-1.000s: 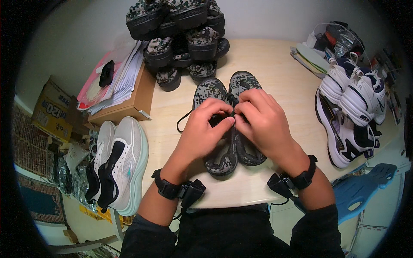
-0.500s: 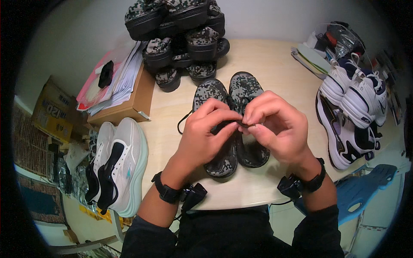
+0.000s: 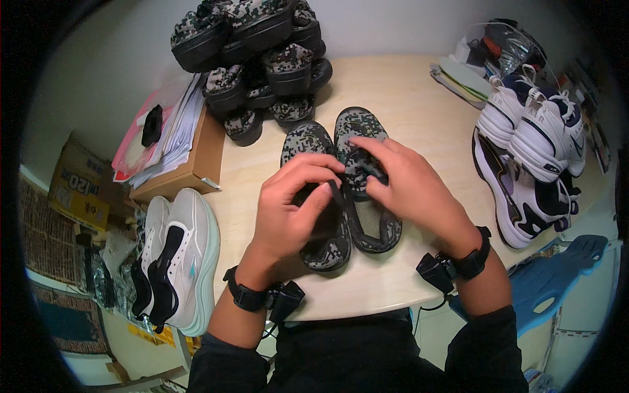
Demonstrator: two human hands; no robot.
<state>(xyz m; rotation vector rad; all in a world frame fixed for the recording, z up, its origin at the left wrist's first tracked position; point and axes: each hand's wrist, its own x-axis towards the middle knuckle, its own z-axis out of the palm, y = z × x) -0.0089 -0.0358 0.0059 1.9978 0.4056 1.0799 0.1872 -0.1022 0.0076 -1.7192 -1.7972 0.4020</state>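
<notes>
Pale wood counter fills your view, crowded with footwear. At its near middle lie two camouflage shoes side by side, toes pointing away from you, so both openings face your hands. Your left hand has its grip pressed together on a dark lace over the left shoe; your right hand pinches at the tongue of the right one, apparently steadying it. Their uppers look like woven fabric with dark rubber soles. Far back, a heap of matching camouflage shoes. Right, white leather sneakers; left, grey mesh runners.
</notes>
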